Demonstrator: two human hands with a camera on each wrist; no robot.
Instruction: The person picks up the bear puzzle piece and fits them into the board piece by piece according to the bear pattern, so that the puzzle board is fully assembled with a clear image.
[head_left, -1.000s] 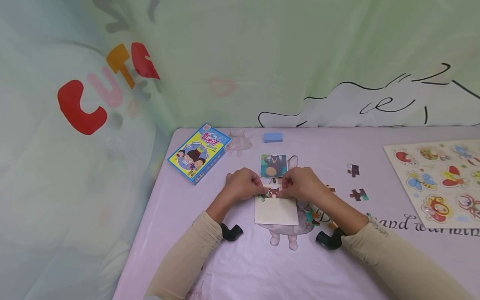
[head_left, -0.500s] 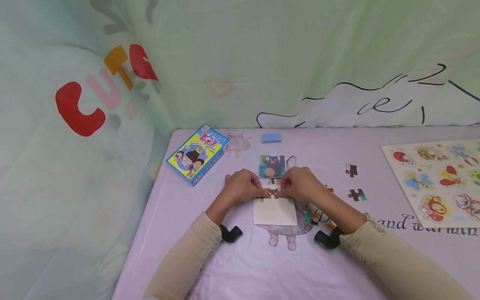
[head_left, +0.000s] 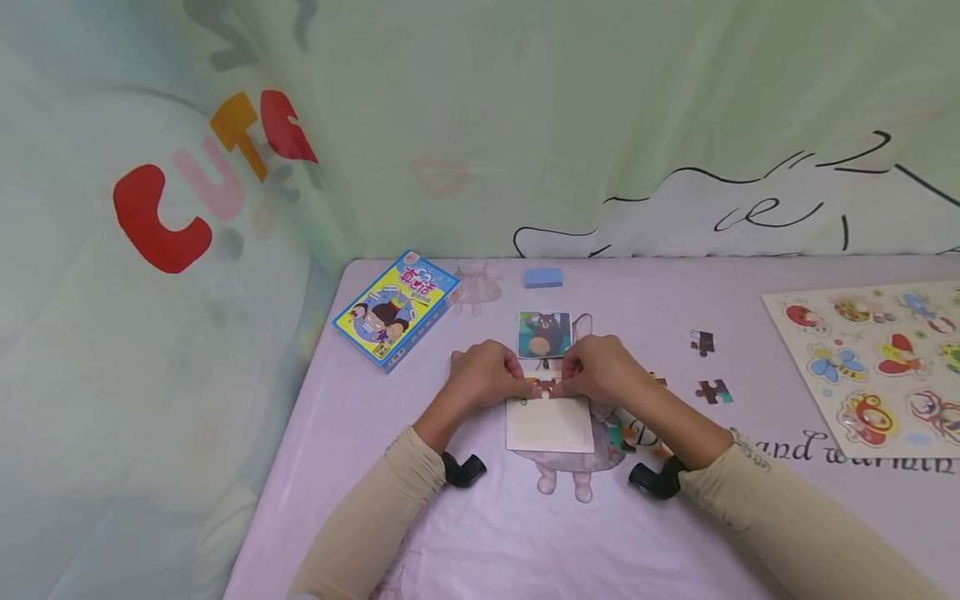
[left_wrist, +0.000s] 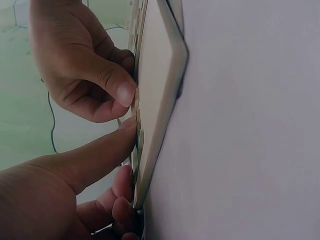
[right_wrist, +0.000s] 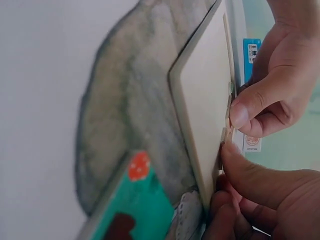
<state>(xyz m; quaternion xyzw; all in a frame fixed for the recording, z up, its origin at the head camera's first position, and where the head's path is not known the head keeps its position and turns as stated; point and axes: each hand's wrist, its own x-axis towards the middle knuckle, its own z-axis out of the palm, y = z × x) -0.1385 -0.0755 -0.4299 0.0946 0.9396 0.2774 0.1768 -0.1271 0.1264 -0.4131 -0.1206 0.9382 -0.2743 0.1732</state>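
A pale puzzle tray (head_left: pixel 550 427) lies flat on the table, with bear-picture jigsaw pieces (head_left: pixel 545 386) along its far side. My left hand (head_left: pixel 483 372) has its thumb on the pieces from the left, its fingers curled by the tray's edge in the left wrist view. From the right, my right hand (head_left: pixel 600 367) pinches at the same row with thumb and fingers. Both thumbs (left_wrist: pixel 125 94) nearly meet there and hide part of the pieces. Just beyond the tray is a square bear picture card (head_left: pixel 544 335).
Loose jigsaw pieces (head_left: pixel 713 392) lie to the right, and a teal piece (right_wrist: pixel 145 200) sits beside the tray. Farther off are a blue-yellow box (head_left: pixel 396 310), a blue block (head_left: pixel 543 277) and an insect picture board (head_left: pixel 862 367). A curtain hangs behind the table.
The thumbs have drawn slightly closer together over the jigsaw pieces, covering more of them. Tray, card and loose pieces stay in place; the head view has shifted a little.
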